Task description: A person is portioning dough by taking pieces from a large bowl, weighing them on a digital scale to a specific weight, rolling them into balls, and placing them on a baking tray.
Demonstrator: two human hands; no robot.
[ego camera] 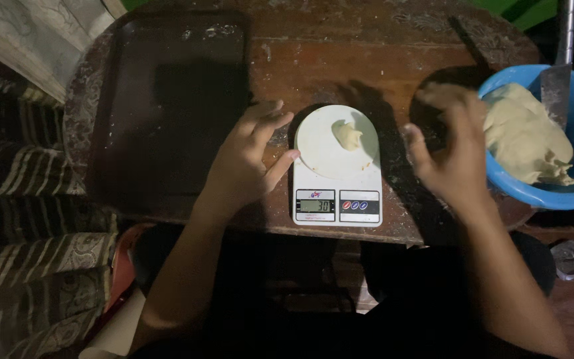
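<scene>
Both hands hang open and empty: left hand (247, 159) beside the scale (337, 169), right hand (450, 149) near the dough bowl (553, 193).

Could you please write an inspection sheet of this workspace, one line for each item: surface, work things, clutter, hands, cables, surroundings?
Surface: dark wooden table, worn, with pale floury smears.
Work things: white kitchen scale with a small dough piece on its round plate; blue bowl at the right holding a large dough mass; a metal scraper stands in the bowl.
Clutter: dark empty baking tray at the left of the scale.
Hands: left hand open, beside the scale's left edge; right hand blurred, near the bowl's rim, apparently holding nothing.
Cables: nothing seen.
Surroundings: patterned striped fabric at the left; dim light; a metal object on the floor at the lower right.
</scene>
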